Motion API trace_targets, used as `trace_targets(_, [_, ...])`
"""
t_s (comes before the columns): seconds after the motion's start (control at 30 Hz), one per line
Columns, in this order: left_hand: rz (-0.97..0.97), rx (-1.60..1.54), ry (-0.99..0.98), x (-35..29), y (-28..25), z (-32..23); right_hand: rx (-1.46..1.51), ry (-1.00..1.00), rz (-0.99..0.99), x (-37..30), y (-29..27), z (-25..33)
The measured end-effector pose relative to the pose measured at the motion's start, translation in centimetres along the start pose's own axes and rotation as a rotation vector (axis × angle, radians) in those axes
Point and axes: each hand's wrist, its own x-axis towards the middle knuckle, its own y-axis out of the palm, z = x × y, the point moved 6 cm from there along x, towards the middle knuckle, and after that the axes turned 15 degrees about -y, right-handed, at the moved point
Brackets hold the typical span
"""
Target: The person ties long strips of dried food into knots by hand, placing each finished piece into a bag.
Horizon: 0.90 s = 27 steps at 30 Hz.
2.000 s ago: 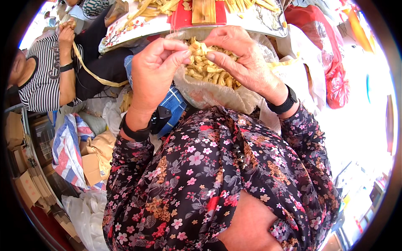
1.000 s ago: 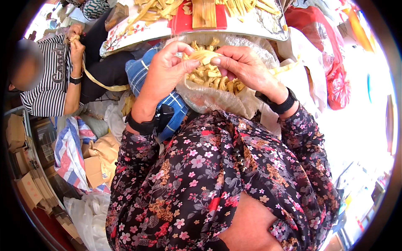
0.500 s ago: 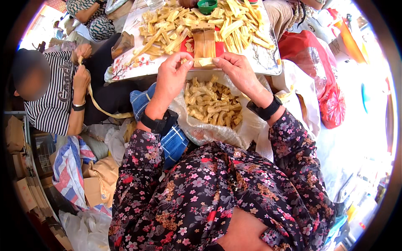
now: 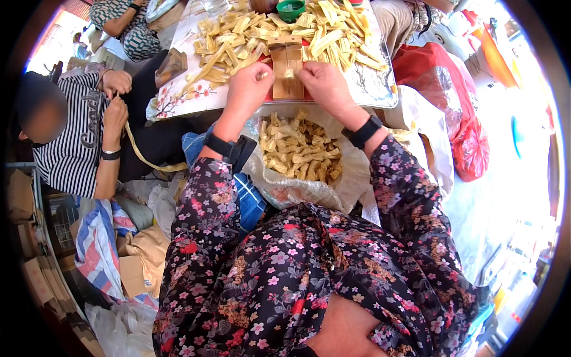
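A wooden jig (image 4: 288, 87), block-like with a slot and a thin line down its middle, stands at the table's near edge. A small pale yellow piece (image 4: 289, 73) shows in its slot. My left hand (image 4: 248, 88) is closed at the jig's left side, a bit of pale yellow strip showing at its fingertips. On the other side my right hand (image 4: 328, 87) is closed, fingertips against the jig; what they hold is hidden. Below, an open sack (image 4: 351, 160) holds many knotted yellow pieces (image 4: 300, 149).
Flat yellow strips (image 4: 229, 50) are heaped on the flower-patterned table (image 4: 184, 95), beside a green bowl (image 4: 291, 10). At the left a person in a striped shirt (image 4: 71, 128) handles a long strip (image 4: 143, 156). A red bag (image 4: 431, 71) lies to the right.
Both hands have moved forward from the table edge to the sides of the jig. The short yellow piece stretched between them is now mostly out of sight, with part in the slot.
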Motion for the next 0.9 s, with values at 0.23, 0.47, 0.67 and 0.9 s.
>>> trace_targets(0.23, [-0.044,0.239,-0.033,-4.7,-2.5,-1.0,-0.314,-0.027,0.063,-3.1,-3.4,2.6])
trace_targets(0.47, [0.258,-0.028,-0.155,-4.2,-3.4,-1.0,0.192,0.032,0.011,-6.7,-6.4,8.4])
trace_targets(0.67, [-0.211,0.23,0.246,-2.9,-7.1,-8.6,0.339,-0.031,-0.157,-7.4,-5.2,8.2])
trace_targets(0.9, [0.889,-1.01,-0.637,-14.6,5.2,-0.8,0.319,-0.464,-0.125,-10.4,-2.1,11.6])
